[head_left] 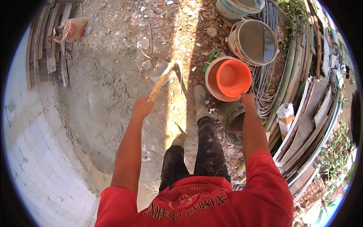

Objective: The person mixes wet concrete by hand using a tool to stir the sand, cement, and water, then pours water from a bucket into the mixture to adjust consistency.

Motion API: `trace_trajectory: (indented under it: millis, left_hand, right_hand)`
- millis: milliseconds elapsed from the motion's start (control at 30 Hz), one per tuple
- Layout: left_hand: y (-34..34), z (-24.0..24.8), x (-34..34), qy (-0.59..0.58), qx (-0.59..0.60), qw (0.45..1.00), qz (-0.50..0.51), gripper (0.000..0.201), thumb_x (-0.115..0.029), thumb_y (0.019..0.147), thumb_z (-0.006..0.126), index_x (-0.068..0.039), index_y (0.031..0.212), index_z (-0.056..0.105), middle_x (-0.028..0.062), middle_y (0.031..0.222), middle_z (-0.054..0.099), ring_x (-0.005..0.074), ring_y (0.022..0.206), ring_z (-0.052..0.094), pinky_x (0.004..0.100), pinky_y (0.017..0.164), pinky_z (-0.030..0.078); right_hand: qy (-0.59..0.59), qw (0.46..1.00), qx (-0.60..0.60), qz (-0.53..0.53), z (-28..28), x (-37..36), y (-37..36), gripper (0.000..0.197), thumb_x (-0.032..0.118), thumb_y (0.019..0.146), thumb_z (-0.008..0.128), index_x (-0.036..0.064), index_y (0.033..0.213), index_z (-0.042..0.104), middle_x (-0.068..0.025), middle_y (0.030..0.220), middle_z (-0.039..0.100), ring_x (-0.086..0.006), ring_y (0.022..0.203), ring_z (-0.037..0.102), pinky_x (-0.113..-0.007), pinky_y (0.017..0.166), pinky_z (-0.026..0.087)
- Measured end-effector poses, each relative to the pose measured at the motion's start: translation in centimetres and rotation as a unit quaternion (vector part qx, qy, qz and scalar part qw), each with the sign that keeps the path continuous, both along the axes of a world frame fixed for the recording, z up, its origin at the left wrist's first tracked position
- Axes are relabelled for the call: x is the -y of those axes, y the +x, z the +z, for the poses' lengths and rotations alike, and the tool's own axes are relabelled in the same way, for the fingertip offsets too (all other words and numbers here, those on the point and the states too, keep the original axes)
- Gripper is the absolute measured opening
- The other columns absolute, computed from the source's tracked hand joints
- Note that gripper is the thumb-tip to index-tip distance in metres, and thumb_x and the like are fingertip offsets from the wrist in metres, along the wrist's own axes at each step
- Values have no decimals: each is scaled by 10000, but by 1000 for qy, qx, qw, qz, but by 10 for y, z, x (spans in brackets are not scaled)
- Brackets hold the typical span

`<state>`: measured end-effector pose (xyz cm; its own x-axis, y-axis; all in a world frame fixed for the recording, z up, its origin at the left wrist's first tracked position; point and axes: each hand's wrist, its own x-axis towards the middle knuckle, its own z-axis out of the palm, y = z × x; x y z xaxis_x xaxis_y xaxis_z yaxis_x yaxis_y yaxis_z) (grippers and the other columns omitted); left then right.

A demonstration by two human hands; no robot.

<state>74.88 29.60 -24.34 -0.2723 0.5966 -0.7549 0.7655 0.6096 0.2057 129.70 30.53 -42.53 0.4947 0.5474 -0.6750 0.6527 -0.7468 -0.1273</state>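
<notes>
Dark lettering crosses the red shirt (189, 206). Left hand (142, 107): grip wrapped round a hoe (160, 83); right hand (247, 99): grip seemingly pinched on the rim of an orange basin (230, 75) over a bucket (212, 77). Grey mix (98, 94) spreads leftward.

Wall (43, 162), pale block: 8 o'clock. Ground (117, 22), earthen, debris-strewn: 11 o'clock. Sunlight strip (183, 32): 12 o'clock. Boards (41, 41), timber, weathered: 10 o'clock.

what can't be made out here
Head view, white bucket: most of its inside is hidden by the orange basin.
Head view, top bucket: far side cut off by the upper edge.
Head view, grey bucket: right side behind the right arm.
</notes>
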Motion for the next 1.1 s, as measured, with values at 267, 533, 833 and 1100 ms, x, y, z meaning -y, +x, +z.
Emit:
trace_trajectory:
  millis: [267, 533, 833, 1100]
  left_hand:
    - [55, 21, -154, -85, -116, 979, -143, 399, -359, 782, 708, -195, 1144, 736, 148, 1042, 727, 339, 964, 695, 445, 846, 542]
    - [62, 17, -188, -139, -181, 952, -204, 379, -362, 787, 725, -187, 1123, 743, 112, 1022, 736, 316, 959, 697, 443, 836, 541]
    - [77, 22, -201, -137, -155, 959, -196, 305, -261, 843, 637, -127, 1099, 732, 148, 1041, 730, 344, 997, 693, 445, 859, 542]
    - [44, 25, -138, -142, -135, 974, -114, 373, -334, 858, 661, -196, 1204, 687, 136, 1000, 730, 339, 936, 697, 457, 821, 541]
  right_hand:
    - [25, 989, 97, -106, -54, -25, -7, 432, 331, 771, 685, -23, 1015, 644, -253, 1053, 677, -404, 998, 667, -500, 857, 517]
    - [144, 987, 77, -4, 53, -38, -52, 202, 144, 831, 644, -3, 957, 589, -241, 1281, 517, -433, 987, 583, -513, 796, 495]
    - [202, 946, 222, 126, -30, -38, -126, 538, 30, 870, 549, 124, 1382, 415, -287, 1534, 262, -481, 1419, 284, -563, 1144, 298]
    - [127, 985, 92, -68, -63, -50, -138, 642, 37, 842, 547, 61, 1457, 365, -258, 1520, 356, -413, 1280, 498, -497, 1054, 425]
